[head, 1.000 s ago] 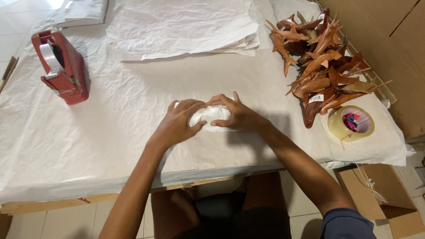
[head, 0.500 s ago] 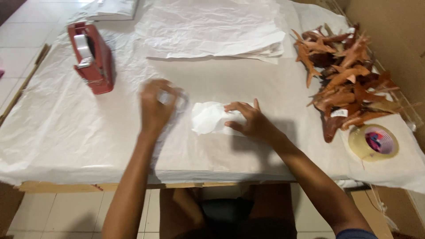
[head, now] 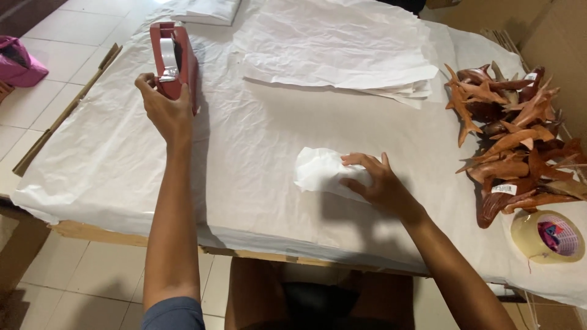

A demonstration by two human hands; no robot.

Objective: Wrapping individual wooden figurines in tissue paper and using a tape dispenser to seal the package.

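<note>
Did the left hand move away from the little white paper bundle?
Yes. The left hand left the white paper bundle, which the right hand holds down, and went out left to the red tape dispenser.

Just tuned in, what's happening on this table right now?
A person is working at a paper-covered table. The right hand presses down on a small bundle wrapped in white paper, while the left hand is at the red tape dispenser, fingers on its front end. A stack of paper sheets lies farther back, with a pile of carved wooden figures and a tape roll off to the right.
</note>
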